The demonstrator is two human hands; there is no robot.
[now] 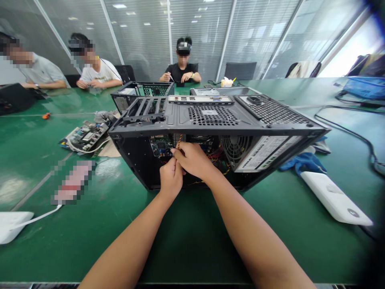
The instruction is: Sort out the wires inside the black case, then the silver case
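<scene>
In front of me a black computer case lies on its side, its open side facing me. Both my hands reach into the opening and meet there. A thin twisted orange-and-dark cable runs down to my right hand, whose fingers are closed around it. My left hand is closed just below, thumb and fingers pressed together against the right; what it pinches is hidden. Behind the hands shows a green motherboard. To the right sits the power supply with its fan grille, loose coloured wires below it.
A loose circuit board lies left on the green table. A white power bank and blue cloth are at right. A white charger and its cable lie at left. Several people sit across; another case stands behind.
</scene>
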